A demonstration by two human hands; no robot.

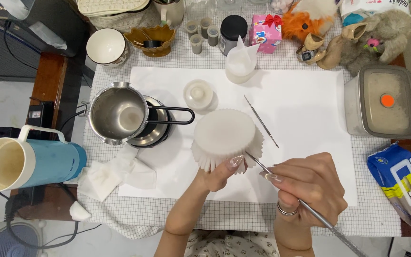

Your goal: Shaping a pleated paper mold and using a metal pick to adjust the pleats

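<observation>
White fluted mould [224, 135] gripped by left hand [215, 177], right hand [305, 188] fingers pinching metal pick [310, 212], pink box [266, 32] behind

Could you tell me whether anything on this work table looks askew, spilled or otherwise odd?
The steel pot sits off-centre on its small burner, overhanging to the left. A crumpled white tissue lies just below it. Nothing looks spilled or damaged.

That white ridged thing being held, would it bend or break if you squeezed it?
The white ridged mould probably flexes: its thin fins look soft and rubbery. The left hand steadies it with fingertips alone, so it seems light. Its flat top suggests it won't roll.
</observation>
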